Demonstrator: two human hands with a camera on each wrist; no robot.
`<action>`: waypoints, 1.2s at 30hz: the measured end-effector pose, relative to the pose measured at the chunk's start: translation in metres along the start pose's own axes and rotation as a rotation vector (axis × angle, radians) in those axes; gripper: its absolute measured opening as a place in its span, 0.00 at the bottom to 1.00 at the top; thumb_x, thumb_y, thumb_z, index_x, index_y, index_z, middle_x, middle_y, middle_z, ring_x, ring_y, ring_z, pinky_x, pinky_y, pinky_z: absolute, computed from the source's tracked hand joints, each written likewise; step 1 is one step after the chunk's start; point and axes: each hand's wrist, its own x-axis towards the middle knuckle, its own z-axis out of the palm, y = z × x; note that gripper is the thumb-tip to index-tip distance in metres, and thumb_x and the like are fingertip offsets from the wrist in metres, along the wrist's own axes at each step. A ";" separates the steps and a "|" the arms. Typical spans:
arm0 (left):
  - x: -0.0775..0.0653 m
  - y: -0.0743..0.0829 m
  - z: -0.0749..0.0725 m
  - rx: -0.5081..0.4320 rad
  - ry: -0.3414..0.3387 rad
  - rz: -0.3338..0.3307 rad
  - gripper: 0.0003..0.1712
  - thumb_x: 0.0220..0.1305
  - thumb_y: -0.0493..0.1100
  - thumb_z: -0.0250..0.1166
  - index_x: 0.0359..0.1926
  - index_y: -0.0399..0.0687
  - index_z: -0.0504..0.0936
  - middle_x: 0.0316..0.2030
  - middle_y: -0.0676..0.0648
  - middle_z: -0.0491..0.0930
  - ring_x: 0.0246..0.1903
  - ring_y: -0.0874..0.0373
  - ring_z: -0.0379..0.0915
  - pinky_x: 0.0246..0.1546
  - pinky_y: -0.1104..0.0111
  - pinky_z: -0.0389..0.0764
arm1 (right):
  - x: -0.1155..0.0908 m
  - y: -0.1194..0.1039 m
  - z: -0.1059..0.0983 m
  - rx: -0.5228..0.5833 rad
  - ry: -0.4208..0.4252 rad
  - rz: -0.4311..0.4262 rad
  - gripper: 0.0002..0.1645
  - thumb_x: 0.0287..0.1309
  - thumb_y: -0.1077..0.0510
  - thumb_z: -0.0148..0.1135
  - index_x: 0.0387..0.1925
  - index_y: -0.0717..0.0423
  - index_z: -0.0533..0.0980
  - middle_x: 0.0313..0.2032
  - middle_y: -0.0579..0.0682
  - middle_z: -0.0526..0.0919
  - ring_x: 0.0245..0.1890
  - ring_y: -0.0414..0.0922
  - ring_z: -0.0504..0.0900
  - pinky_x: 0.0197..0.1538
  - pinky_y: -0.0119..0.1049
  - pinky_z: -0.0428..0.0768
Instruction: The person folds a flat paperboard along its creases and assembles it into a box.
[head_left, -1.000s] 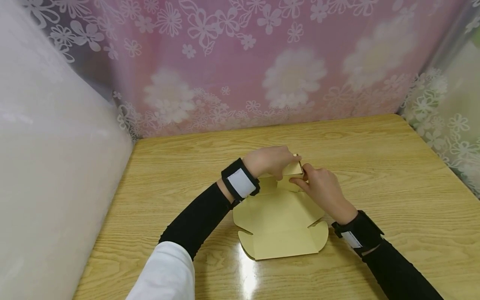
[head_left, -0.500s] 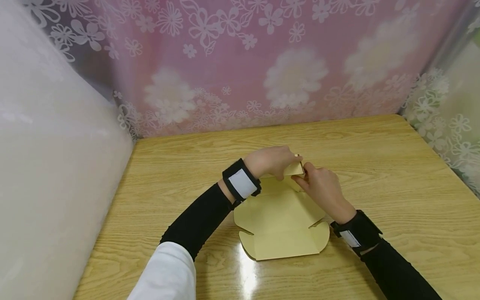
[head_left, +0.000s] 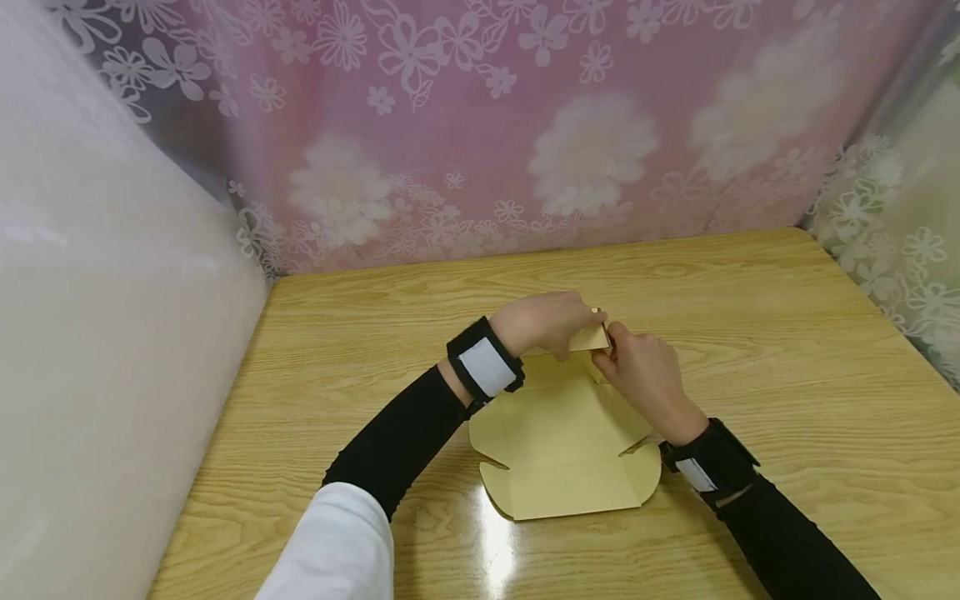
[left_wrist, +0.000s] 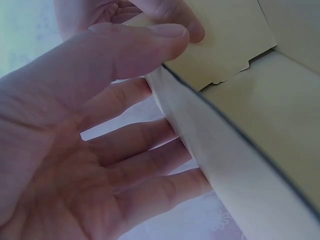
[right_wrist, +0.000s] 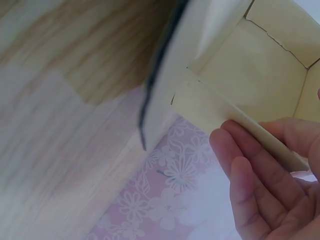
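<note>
A partly folded cardboard box point(head_left: 562, 425), tan and unprinted, lies on the table with its near panel and rounded side flaps flat. Its far wall point(left_wrist: 225, 165) stands raised. My left hand point(head_left: 543, 323) grips this wall from the left, thumb over the top edge and fingers along the outside in the left wrist view. At the far right corner, my right hand point(head_left: 645, 379) pinches a folded side panel point(right_wrist: 225, 107) between thumb and fingers. The right wrist view shows the box's inner floor point(right_wrist: 240, 65) beyond that panel. The far left corner is hidden behind my left hand and wrist.
The wood-grain table point(head_left: 360, 333) extends around the box on all sides. A pink flowered curtain point(head_left: 480, 150) hangs along its far edge. White sheeting point(head_left: 112, 333) stands at the left, and a pale flowered sheet point(head_left: 900, 217) at the right.
The small flap below the far wall has swung toward the right corner and shows less now. My right fingers have shifted slightly right with it; my left hand keeps its grip.
</note>
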 end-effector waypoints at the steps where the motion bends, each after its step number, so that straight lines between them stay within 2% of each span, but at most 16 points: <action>1: 0.000 0.000 0.000 0.000 -0.002 -0.001 0.40 0.63 0.33 0.67 0.75 0.52 0.65 0.23 0.52 0.64 0.22 0.61 0.56 0.26 0.73 0.58 | 0.000 0.000 0.000 0.000 -0.001 0.003 0.11 0.57 0.64 0.67 0.27 0.63 0.72 0.11 0.50 0.68 0.08 0.42 0.62 0.14 0.33 0.59; 6: 0.000 0.000 0.000 0.005 -0.009 0.001 0.41 0.64 0.32 0.65 0.76 0.53 0.64 0.19 0.54 0.55 0.19 0.62 0.50 0.24 0.73 0.55 | 0.000 -0.001 0.001 -0.005 -0.001 0.028 0.07 0.57 0.65 0.65 0.29 0.64 0.73 0.10 0.50 0.66 0.08 0.42 0.61 0.15 0.34 0.57; 10: 0.000 0.000 0.001 -0.001 -0.001 0.012 0.39 0.64 0.32 0.65 0.75 0.51 0.65 0.20 0.53 0.56 0.20 0.62 0.51 0.25 0.73 0.55 | 0.000 -0.002 0.003 -0.011 0.007 0.051 0.06 0.55 0.65 0.65 0.30 0.63 0.74 0.10 0.50 0.67 0.08 0.43 0.63 0.14 0.35 0.59; 15: -0.002 -0.001 0.001 -0.043 0.031 0.027 0.33 0.62 0.30 0.65 0.68 0.48 0.73 0.24 0.52 0.60 0.24 0.60 0.55 0.27 0.72 0.57 | 0.000 -0.002 0.005 -0.015 0.022 0.060 0.07 0.55 0.66 0.65 0.28 0.62 0.74 0.10 0.51 0.67 0.08 0.44 0.63 0.14 0.36 0.61; 20: -0.003 -0.002 0.001 -0.078 0.042 0.027 0.31 0.61 0.29 0.66 0.65 0.46 0.74 0.23 0.52 0.58 0.23 0.60 0.54 0.26 0.72 0.56 | -0.001 -0.002 0.004 -0.007 0.015 0.050 0.09 0.57 0.65 0.64 0.27 0.61 0.71 0.10 0.50 0.67 0.08 0.43 0.61 0.15 0.35 0.59; 23: -0.003 -0.002 0.001 -0.074 0.037 0.021 0.32 0.61 0.29 0.66 0.66 0.46 0.73 0.22 0.52 0.58 0.22 0.61 0.54 0.26 0.72 0.57 | -0.003 -0.001 0.003 0.006 -0.008 0.025 0.11 0.60 0.64 0.66 0.28 0.61 0.70 0.12 0.50 0.69 0.08 0.43 0.64 0.14 0.35 0.61; 25: -0.003 -0.002 0.001 -0.071 0.032 0.014 0.33 0.62 0.29 0.66 0.68 0.46 0.72 0.22 0.52 0.58 0.22 0.61 0.54 0.26 0.72 0.57 | -0.004 -0.001 0.001 0.018 -0.021 0.001 0.13 0.60 0.62 0.68 0.31 0.62 0.70 0.14 0.52 0.74 0.09 0.44 0.69 0.14 0.35 0.65; 30: -0.004 -0.001 0.000 -0.067 0.019 -0.002 0.35 0.63 0.30 0.66 0.70 0.45 0.69 0.22 0.52 0.60 0.22 0.61 0.55 0.26 0.73 0.58 | -0.012 0.001 -0.003 0.040 -0.022 -0.067 0.20 0.54 0.61 0.75 0.36 0.64 0.70 0.21 0.56 0.79 0.18 0.48 0.81 0.16 0.36 0.72; 33: -0.003 0.000 0.000 -0.062 0.011 -0.006 0.36 0.64 0.31 0.66 0.72 0.45 0.68 0.22 0.53 0.60 0.22 0.62 0.55 0.26 0.73 0.58 | -0.019 0.001 -0.007 0.053 -0.033 -0.102 0.23 0.51 0.63 0.77 0.37 0.63 0.68 0.25 0.55 0.76 0.16 0.44 0.74 0.17 0.33 0.68; 36: -0.003 0.001 -0.001 -0.055 0.001 -0.008 0.37 0.64 0.31 0.65 0.73 0.46 0.66 0.21 0.53 0.59 0.21 0.62 0.53 0.26 0.73 0.58 | -0.027 0.000 -0.012 0.049 -0.040 -0.151 0.21 0.50 0.65 0.77 0.35 0.61 0.69 0.27 0.53 0.76 0.16 0.39 0.69 0.18 0.30 0.66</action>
